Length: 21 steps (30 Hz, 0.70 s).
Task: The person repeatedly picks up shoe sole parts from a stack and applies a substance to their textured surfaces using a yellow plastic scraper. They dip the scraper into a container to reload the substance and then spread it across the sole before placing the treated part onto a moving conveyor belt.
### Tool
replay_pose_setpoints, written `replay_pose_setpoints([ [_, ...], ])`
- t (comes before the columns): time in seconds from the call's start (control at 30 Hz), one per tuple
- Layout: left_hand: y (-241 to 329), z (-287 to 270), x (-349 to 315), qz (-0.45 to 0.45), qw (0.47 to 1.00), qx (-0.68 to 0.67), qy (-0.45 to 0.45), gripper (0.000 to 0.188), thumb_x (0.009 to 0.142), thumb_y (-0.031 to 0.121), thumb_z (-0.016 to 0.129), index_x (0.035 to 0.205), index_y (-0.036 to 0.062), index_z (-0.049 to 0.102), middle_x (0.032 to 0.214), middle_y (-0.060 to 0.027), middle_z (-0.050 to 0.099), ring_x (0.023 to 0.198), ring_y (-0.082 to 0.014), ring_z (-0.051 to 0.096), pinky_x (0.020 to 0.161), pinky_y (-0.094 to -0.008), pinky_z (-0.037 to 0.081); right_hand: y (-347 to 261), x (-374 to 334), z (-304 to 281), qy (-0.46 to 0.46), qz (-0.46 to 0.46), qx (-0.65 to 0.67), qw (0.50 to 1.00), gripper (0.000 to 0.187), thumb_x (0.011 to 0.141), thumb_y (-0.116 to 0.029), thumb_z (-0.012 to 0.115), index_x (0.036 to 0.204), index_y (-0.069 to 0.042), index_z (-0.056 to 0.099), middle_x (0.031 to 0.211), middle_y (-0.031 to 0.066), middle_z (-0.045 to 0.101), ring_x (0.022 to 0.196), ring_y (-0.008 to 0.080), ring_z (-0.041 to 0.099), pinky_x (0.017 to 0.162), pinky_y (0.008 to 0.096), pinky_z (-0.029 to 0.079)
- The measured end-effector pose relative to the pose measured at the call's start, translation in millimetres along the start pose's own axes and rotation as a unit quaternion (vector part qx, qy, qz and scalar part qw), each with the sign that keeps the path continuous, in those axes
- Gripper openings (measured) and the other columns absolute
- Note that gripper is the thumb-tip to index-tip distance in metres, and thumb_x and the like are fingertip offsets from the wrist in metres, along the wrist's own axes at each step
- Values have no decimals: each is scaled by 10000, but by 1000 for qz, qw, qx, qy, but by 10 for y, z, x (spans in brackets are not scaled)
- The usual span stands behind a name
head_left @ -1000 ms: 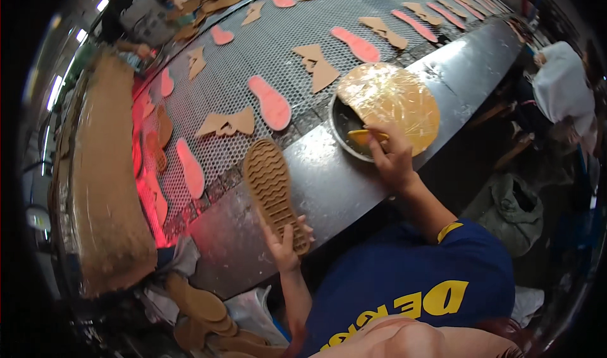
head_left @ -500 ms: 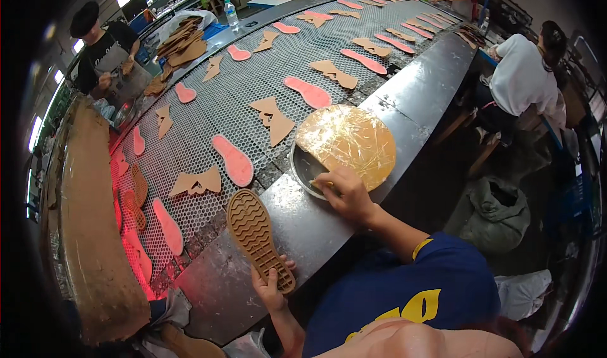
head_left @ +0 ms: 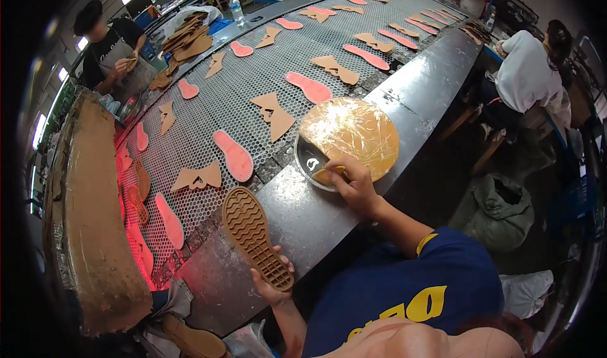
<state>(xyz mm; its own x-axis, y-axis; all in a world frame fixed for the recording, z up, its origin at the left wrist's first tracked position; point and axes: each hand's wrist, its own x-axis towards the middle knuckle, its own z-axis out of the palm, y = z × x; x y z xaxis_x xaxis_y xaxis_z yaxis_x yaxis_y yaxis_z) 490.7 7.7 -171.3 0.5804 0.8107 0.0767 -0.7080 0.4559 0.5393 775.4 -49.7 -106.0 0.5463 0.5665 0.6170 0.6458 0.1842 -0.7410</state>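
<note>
My left hand (head_left: 275,283) grips the heel end of a brown shoe sole (head_left: 253,231), holding it tilted with its zigzag tread facing up. Over the metal ledge, my right hand (head_left: 355,184) is closed on a small yellow tool (head_left: 337,171), whose working end is hidden. That hand is at the opening of a round pot (head_left: 302,163). Most of the pot is covered by a tan, tape-wrapped lid (head_left: 351,136); dark, glossy contents show in the gap at its left. A pink insole (head_left: 232,155) and a tan cut piece (head_left: 197,177) lie near the sole's toe.
A mesh conveyor (head_left: 234,98) carries several pink insoles and tan pieces. Along its near side runs a metal ledge (head_left: 411,98). A brown curved cover (head_left: 98,219) stands at left over red light. Co-workers sit or stand at left, right and far right. A sack (head_left: 499,209) stands on the floor.
My right hand has shifted slightly right and down at the pot, and more of the yellow tool shows. The sole has moved slightly left in my left hand. A co-worker's hands at left have moved.
</note>
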Motion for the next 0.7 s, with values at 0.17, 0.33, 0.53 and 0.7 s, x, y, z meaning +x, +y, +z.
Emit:
replay_pose_setpoints([
  [0.17, 34, -107, -26, -43, 997, -66, -17, 644, 993, 494, 388, 1434, 28, 349, 1262, -248, 543, 916, -285, 628, 692, -391, 556, 41, -93, 172, 40, 182, 143, 972, 123, 945, -88, 587, 1065, -61, 591, 920, 67, 618, 768, 130, 618, 663, 257, 495],
  [0.33, 11, -27, 0, -16, 996, 84, -39, 574, 999, 340, 436, 1453, 5, 325, 1252, -235, 563, 942, -248, 646, 742, -335, 567, -111, -30, 299, 98, 119, 286, 946, 153, 1015, -174, 493, 1082, -40, 525, 1153, 144, 566, 877, 177, 632, 777, 262, 511],
  [0.53, 6, 161, -48, -14, 980, 198, 2, 505, 979, 204, 443, 1400, -60, 349, 1231, -276, 563, 907, -259, 665, 720, -324, 584, -355, -60, 514, 49, -140, 88, 985, 286, 1013, -270, 487, 1048, 11, 523, 1131, 198, 575, 1042, 264, 567, 910, 352, 451],
  [0.7, 39, 197, -42, -40, 984, 169, -24, 536, 974, 209, 465, 1431, -35, 330, 1256, -237, 560, 934, -230, 649, 746, -326, 572, -527, -111, 557, -50, -197, 73, 976, 279, 960, -257, 586, 1041, 7, 625, 1090, 206, 587, 961, 311, 609, 826, 378, 506],
])
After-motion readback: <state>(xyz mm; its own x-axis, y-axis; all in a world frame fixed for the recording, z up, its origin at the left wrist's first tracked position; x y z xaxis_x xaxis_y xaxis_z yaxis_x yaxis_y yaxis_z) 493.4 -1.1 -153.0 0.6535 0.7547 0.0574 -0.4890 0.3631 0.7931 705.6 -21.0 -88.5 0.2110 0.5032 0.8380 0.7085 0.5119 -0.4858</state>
